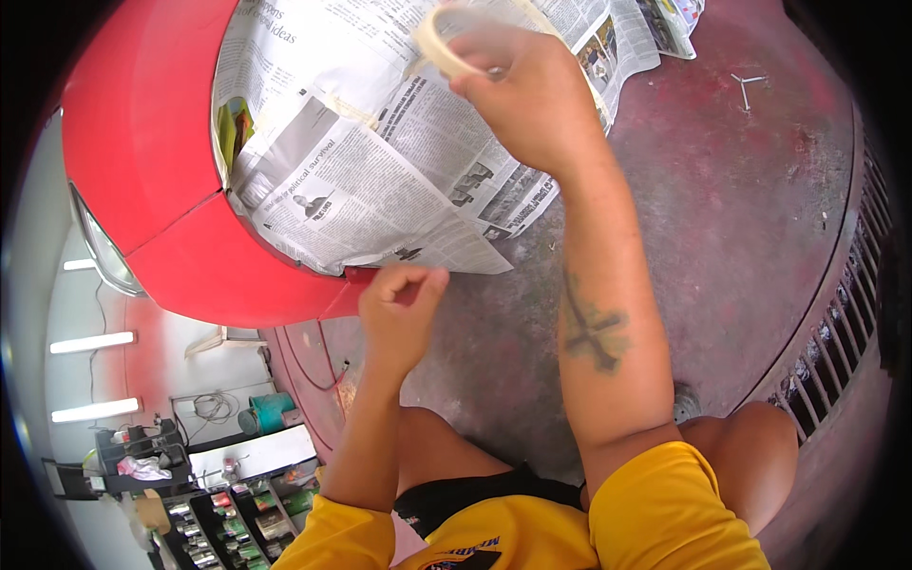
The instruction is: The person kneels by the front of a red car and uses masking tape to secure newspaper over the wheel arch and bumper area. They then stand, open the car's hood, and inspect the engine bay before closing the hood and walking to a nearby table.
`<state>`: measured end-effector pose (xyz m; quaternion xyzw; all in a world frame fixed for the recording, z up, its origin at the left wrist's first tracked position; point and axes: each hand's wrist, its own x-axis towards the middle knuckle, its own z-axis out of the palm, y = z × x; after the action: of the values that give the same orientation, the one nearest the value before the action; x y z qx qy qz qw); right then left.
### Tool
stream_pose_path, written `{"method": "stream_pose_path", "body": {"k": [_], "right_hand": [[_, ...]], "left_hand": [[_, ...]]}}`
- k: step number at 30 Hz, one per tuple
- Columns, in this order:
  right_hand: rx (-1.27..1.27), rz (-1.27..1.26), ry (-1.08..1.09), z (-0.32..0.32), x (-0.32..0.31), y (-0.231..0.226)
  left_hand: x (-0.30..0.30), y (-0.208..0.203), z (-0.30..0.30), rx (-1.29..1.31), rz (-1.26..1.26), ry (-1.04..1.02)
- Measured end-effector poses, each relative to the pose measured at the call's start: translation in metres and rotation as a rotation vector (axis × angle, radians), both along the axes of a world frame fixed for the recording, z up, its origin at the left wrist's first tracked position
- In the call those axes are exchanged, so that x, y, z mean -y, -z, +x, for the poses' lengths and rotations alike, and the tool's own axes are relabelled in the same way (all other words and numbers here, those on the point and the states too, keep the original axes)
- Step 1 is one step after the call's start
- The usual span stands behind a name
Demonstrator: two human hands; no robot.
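At the far left, a car headlight [106, 249] sits against a red bumper [228, 271], and a red fender [152, 104] meets that bumper along a thin seam. Below them, lit fluorescent tubes [93, 342] show on the pale wall, near a shelving rack [249, 521] stocked with small containers and a teal bucket-like vessel [272, 413]. Overlapping newspaper sheets [380, 171] cover the opening inside the curved panel edge and spread rightward, with strips of pale masking tape [353, 112] across one join. The left hand [397, 315] is beside the bumper's end, at the lower edge of the paper; its thumb and forefinger curl toward each other, but I cannot tell whether they pinch anything. Farther right and higher, the right hand [532, 100], slightly blurred, grasps a roll of masking tape [430, 44] over the newspaper. At the right, a curved metal floor grate [825, 366] borders the red-stained concrete floor [731, 218].
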<state>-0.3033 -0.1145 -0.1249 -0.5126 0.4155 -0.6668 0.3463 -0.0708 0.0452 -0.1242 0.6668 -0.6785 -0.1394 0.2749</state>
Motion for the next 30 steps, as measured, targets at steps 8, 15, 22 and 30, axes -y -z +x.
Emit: {"method": "stream_pose_path", "body": {"k": [8,15,22,30], "right_hand": [[-0.073,-0.01,-0.8,-0.021,-0.006,0.003],[-0.087,-0.111,-0.802,-0.005,-0.018,-0.019],[-0.157,-0.076,-0.789,0.011,-0.03,-0.034],[-0.212,-0.106,-0.761,0.034,-0.052,-0.063]], "left_hand": [[0.052,-0.076,-0.037,-0.342,-0.318,-0.178],[0.044,-0.09,-0.03,-0.347,-0.308,-0.159],[0.044,-0.094,-0.018,-0.037,-0.439,0.095],[0.023,-0.109,0.016,-0.442,-0.29,-0.012]]}}
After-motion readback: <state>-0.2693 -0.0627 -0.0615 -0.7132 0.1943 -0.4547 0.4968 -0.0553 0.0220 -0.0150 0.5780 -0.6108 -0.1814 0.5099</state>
